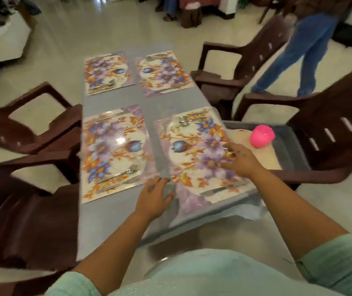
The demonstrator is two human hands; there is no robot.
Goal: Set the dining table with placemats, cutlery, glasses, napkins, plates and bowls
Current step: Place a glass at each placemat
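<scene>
Reaching across the near right placemat (198, 154) with the right hand (241, 159), fingers spread and relaxed, gripping nothing, just above the mat's right edge. Resting the left hand (154, 194) flat and empty on the grey table (115, 221), between the two near mats. Lying to the right of the reaching hand, and much nearer it than the left: a grey tray (288, 146) on a brown plastic chair (331, 124), holding a glossy pink rounded thing (262, 135) (possibly a bowl, too blurred to tell). Showing four glossy floral mats, each with metal cutlery along its near and far edges, such as the fork (184, 120). Still missing, seemingly: glasses, napkins, plates, bowls.
</scene>
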